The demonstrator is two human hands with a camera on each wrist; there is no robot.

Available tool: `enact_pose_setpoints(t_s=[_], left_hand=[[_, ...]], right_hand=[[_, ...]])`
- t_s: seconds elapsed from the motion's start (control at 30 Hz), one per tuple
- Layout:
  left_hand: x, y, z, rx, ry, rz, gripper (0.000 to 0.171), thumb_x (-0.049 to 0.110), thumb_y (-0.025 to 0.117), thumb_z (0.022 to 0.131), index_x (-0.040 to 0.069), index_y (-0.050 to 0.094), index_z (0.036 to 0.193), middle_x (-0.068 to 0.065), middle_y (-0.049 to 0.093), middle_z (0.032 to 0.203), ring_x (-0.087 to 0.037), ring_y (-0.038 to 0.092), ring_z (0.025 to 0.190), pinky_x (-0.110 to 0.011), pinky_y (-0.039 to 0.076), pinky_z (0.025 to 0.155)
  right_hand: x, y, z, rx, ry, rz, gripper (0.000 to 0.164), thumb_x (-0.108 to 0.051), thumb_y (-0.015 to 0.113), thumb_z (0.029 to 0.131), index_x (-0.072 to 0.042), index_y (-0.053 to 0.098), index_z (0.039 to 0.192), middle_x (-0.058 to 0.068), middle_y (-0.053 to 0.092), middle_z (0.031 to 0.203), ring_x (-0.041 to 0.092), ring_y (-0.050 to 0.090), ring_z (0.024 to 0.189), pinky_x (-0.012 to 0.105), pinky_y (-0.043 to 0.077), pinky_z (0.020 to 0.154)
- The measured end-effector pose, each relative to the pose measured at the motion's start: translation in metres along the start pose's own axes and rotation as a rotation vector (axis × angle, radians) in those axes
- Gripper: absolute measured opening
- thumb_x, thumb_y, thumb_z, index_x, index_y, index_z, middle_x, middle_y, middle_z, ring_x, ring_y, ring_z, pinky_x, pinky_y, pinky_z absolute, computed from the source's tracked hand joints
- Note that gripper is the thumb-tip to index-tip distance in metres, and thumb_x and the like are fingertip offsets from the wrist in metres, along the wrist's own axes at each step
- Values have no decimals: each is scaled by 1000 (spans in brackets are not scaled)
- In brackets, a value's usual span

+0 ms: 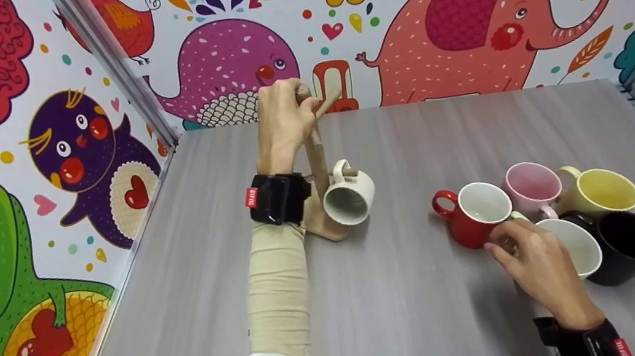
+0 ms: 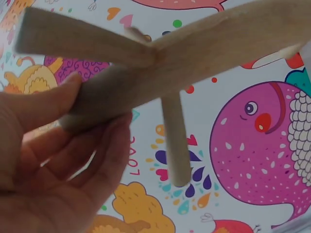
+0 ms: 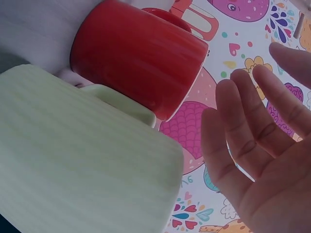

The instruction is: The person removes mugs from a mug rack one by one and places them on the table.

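Note:
My left hand point(image 1: 283, 122) grips the top of a wooden mug tree point(image 1: 316, 156), fingers and thumb round its post point(image 2: 204, 51) in the left wrist view. From a lower peg a white mug point(image 1: 365, 188) hangs by its handle, mouth tilted toward me. On the right, my right hand point(image 1: 539, 258) is over the handle side of a pale green mug point(image 1: 575, 244), close to a red mug point(image 1: 469, 230). In the right wrist view its fingers point(image 3: 243, 124) are loosely bent and hold nothing, with the green mug's wall point(image 3: 87, 160) beside them.
Behind the green mug stand a pink mug point(image 1: 533, 185) and a yellow mug point(image 1: 608, 190); a large black mug point(image 1: 615, 263) is at its right. The grey table point(image 1: 411, 314) is bounded by panels with cartoon animals point(image 1: 458, 28) at the back and sides.

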State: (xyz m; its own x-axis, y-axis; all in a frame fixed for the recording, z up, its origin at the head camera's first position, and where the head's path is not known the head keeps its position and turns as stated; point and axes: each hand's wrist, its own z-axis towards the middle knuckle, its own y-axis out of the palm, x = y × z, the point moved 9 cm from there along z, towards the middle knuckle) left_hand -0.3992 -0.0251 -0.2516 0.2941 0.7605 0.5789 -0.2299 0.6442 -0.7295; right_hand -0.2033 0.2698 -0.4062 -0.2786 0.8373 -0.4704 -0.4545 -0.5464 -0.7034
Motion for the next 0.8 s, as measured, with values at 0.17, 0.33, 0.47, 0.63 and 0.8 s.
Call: enact_pose_setpoints(t_s=[0.17,0.33,0.47,0.63,0.8], left_hand=[[-3,-2,2,-77,32,-24,25,4,70,94,8,57,73,-6,63,79,-20,60,82,-28,46,77],[-5,0,2,-166,38,-78,23,4,68,96,9,56,77,-4,60,80,-17,57,78,-25,45,73],[-8,-2,0,-167,31,-98,7,3,67,96,3,68,89,-9,68,89,-19,62,83,-27,49,78],[-11,-4,-4,-62,-43,-96,18,9,73,94,2,75,110,-12,74,104,-22,70,94,-28,53,86],[-13,-4,-13,69,-139,10,30,24,80,89,2,76,109,-12,75,100,-24,71,91,-30,56,77]], right_hand=[[-1,-1,1,12,-2,9,23,6,83,71,-10,69,81,0,61,76,19,54,69,33,40,63],[-2,-1,0,24,-17,26,23,6,83,71,-10,69,80,-3,61,76,19,55,69,23,37,65],[-2,-3,0,41,-36,26,24,7,83,71,-9,68,79,-1,62,75,21,57,67,22,36,64],[-1,-3,-1,36,-31,19,23,7,83,71,-9,68,80,-1,62,75,20,56,67,22,37,64],[-2,-1,-2,30,-22,20,23,6,83,71,-9,69,81,-1,61,76,21,55,68,23,36,65]])
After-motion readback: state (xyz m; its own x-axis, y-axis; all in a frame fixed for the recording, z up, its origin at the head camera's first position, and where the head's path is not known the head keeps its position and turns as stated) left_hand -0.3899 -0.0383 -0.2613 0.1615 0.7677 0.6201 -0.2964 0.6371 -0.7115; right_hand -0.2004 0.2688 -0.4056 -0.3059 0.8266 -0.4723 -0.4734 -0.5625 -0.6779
